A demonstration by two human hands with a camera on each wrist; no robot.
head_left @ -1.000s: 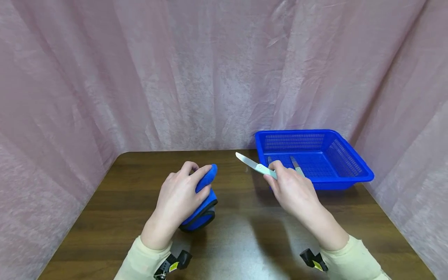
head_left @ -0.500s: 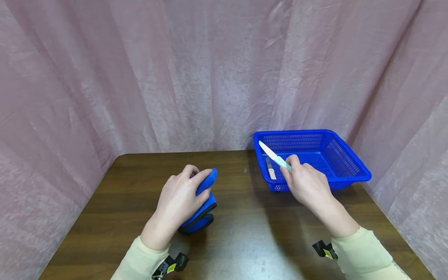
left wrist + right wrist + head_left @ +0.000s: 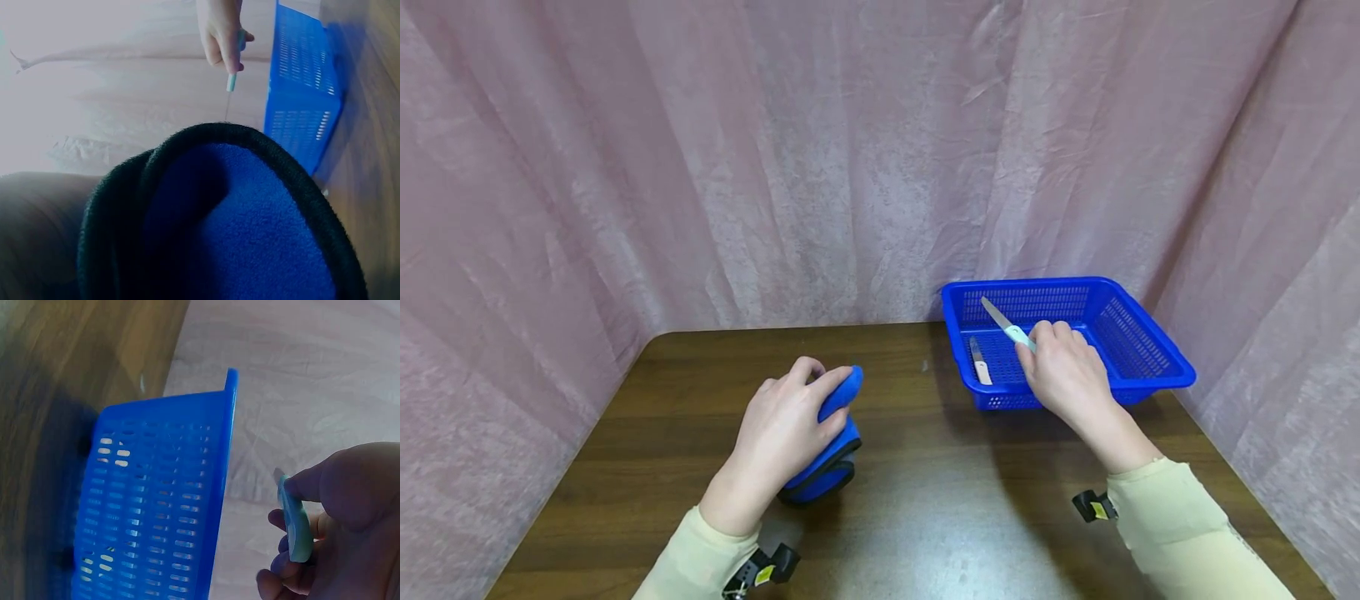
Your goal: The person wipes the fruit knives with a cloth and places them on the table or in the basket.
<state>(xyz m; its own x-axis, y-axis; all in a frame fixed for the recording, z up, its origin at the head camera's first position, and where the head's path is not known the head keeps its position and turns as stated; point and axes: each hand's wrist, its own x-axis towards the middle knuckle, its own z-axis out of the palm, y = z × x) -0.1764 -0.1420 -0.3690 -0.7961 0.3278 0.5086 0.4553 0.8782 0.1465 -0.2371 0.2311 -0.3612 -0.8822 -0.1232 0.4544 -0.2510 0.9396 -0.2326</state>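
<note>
My right hand [image 3: 1067,371] pinches a knife [image 3: 998,317] by its pale mint handle, above the blue basket [image 3: 1153,367]. Its blade points to the far left, over the basket's inside. In the right wrist view the mint handle [image 3: 297,528] lies between thumb and fingers, higher than the basket rim. A second knife [image 3: 981,362] with a whitish handle lies in the basket's left end. My left hand [image 3: 784,433] grips a folded blue cloth [image 3: 831,454] with black edging, over the table's left half. Black-edged folds of cloth [image 3: 262,219] fill the lower left wrist view.
The brown wooden table [image 3: 647,450] has a pink curtain [image 3: 820,167] behind it and at both sides. Black wrist cameras [image 3: 784,562] sit at both sleeves. The basket stands at the table's back right.
My right hand has moved right with the knife, from left of the basket to over it. The left hand stays nearly in place with the cloth.
</note>
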